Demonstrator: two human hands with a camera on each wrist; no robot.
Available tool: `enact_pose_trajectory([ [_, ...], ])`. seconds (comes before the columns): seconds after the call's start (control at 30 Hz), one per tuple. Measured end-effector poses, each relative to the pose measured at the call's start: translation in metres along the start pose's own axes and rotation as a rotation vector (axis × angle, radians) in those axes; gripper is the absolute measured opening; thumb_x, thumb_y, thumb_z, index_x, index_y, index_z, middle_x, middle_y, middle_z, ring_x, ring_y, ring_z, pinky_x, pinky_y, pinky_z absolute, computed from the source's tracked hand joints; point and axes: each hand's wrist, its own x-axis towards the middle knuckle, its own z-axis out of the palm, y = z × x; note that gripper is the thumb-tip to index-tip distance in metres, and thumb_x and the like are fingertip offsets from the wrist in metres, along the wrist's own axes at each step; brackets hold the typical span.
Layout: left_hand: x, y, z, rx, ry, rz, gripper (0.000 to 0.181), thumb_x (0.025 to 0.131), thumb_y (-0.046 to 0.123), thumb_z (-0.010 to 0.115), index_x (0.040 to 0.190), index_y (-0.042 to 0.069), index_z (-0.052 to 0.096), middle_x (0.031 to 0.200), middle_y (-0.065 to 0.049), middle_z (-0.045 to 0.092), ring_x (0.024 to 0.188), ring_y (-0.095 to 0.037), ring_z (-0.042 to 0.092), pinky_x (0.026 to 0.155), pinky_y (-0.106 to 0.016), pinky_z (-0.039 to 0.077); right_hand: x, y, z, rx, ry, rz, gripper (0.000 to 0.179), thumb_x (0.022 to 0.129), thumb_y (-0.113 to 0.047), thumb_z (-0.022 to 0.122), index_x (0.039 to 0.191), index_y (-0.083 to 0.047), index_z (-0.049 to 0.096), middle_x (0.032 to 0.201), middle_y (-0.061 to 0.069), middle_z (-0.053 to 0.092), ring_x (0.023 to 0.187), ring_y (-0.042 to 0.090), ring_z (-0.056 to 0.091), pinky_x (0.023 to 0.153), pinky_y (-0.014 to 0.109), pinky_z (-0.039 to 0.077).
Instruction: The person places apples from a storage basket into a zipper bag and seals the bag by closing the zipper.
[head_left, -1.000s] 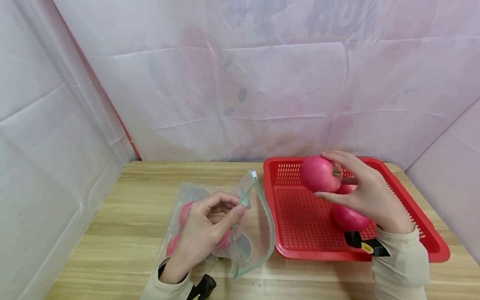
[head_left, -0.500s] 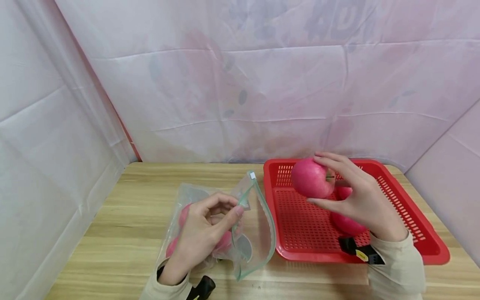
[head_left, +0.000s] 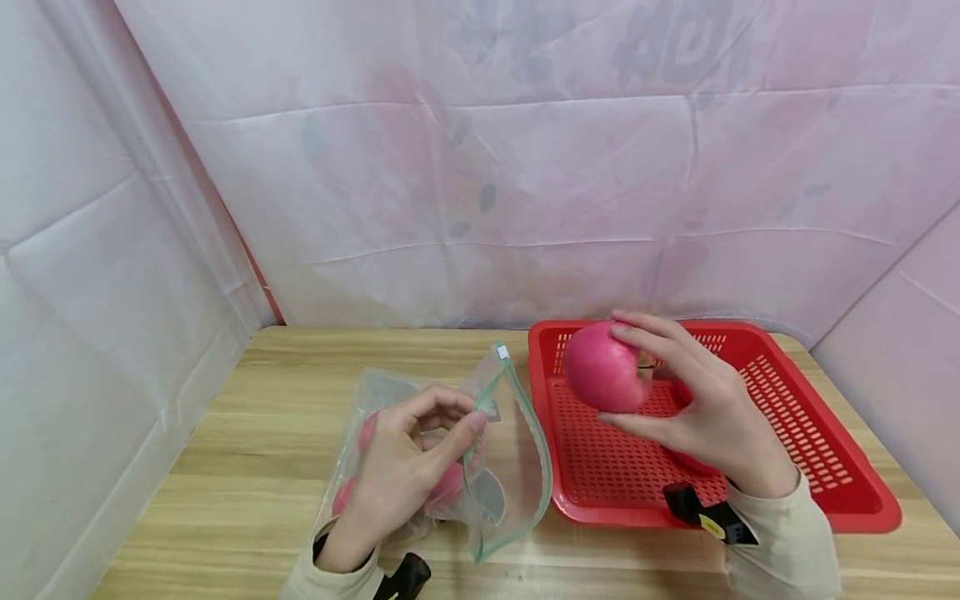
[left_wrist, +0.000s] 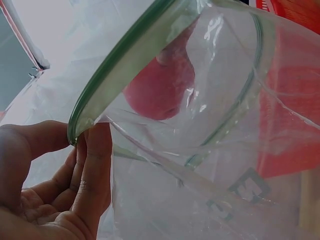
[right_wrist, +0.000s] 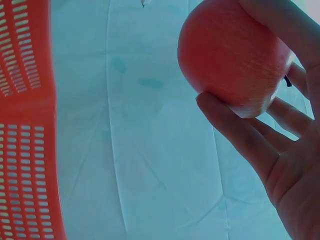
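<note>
My right hand (head_left: 693, 396) grips a pinkish-red apple (head_left: 602, 367) between thumb and fingers, above the left part of a red plastic basket (head_left: 840, 467). The apple's stem points toward the palm. Behind that hand, more red fruit (head_left: 693, 461) in the basket is mostly hidden. With thumb and fingers my left hand (head_left: 412, 467) pinches the green-edged rim of a clear zip bag (head_left: 517, 483). The bag's mouth gapes toward the basket. Several pink apples (head_left: 448, 483) lie inside the bag, partly covered by the left hand.
The bag and basket stand side by side on a wood-grain table (head_left: 255, 450). A pale printed cloth (head_left: 465, 167) hangs behind the table and along both sides. A white slider (head_left: 502, 352) sits at the far end of the bag's zip.
My right hand has moved left with the apple, closer to the bag's mouth, and slightly lower. The left hand and the bag have stayed nearly still.
</note>
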Motion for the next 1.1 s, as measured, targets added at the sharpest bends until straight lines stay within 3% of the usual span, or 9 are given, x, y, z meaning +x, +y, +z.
enact_pose_trajectory([
  [0.2,0.000,-0.001,0.000,0.001,0.006,0.017,0.010,0.097,0.007,0.069,0.102,-0.002,0.067,0.087,-0.018,0.068,0.072,-0.011,0.068,0.064,-0.032,0.063,0.002,-0.004,0.007,0.006,-0.027,-0.033,0.074,0.087,-0.052,0.075,0.133,0.005,0.061,0.141,0.021,0.057,0.113,0.002,0.062,0.087,0.007,0.051],
  [0.47,0.001,-0.001,0.000,-0.005,0.006,0.020,0.011,0.098,0.007,0.068,0.103,-0.002,0.066,0.088,-0.018,0.068,0.073,-0.011,0.067,0.064,-0.032,0.063,0.005,-0.011,0.015,0.037,-0.039,-0.085,0.070,0.088,-0.046,0.076,0.133,0.006,0.061,0.141,0.020,0.057,0.126,0.012,0.056,0.089,0.008,0.050],
  [0.77,0.000,-0.001,0.000,-0.014,0.005,0.030,0.011,0.098,0.006,0.067,0.103,-0.003,0.065,0.085,-0.020,0.068,0.070,-0.010,0.068,0.062,-0.032,0.063,0.005,-0.016,0.026,0.049,-0.076,-0.101,0.067,0.089,-0.047,0.076,0.134,0.001,0.062,0.139,0.018,0.059,0.126,0.011,0.056,0.085,0.009,0.052],
  [1.1,0.001,0.000,0.000,0.012,0.037,0.031,0.010,0.097,0.005,0.069,0.104,-0.002,0.067,0.090,-0.018,0.069,0.075,-0.010,0.068,0.062,-0.032,0.063,0.006,-0.022,0.035,0.082,-0.158,-0.093,0.066,0.087,-0.042,0.080,0.138,-0.005,0.060,0.142,0.013,0.056,0.130,0.018,0.055,0.097,0.014,0.052],
])
